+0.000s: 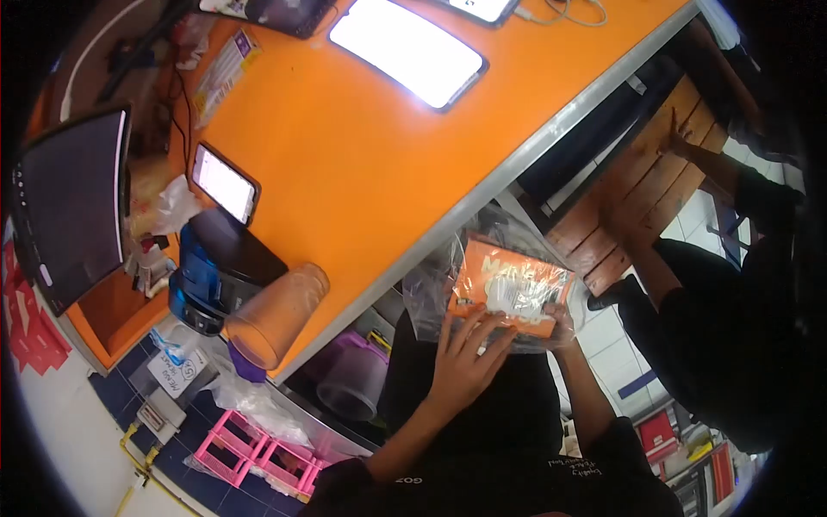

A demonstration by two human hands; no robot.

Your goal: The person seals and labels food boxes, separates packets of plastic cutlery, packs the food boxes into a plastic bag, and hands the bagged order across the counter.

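The right hand [562, 326] is a closed grip on the near right corner of an orange printed pack [508, 280], seemingly taking its weight there; fingers tucked behind cannot be made out. The left hand [465, 362] lies along the pack's near edge, fingers spread over its face rather than clenched, probably to keep it flat and steady inside the slippery film. That film, a clear plastic bag [420, 302], surrounds the pack and bulges loosely to the left of the grip.

The pack is between the hands, above the lap, just beside the metal-edged tabletop [362, 164], perhaps because the bag is easier to handle off the surface. Left of the grip, a translucent cup [280, 319] is near the tabletop's edge. Farther out, beyond the grip, a smartphone [226, 183] and a larger bright-screened device [409, 52] lie face up, presumably for reading. To the right, a co-worker's hand [679, 138] is at a wooden bench [594, 228].
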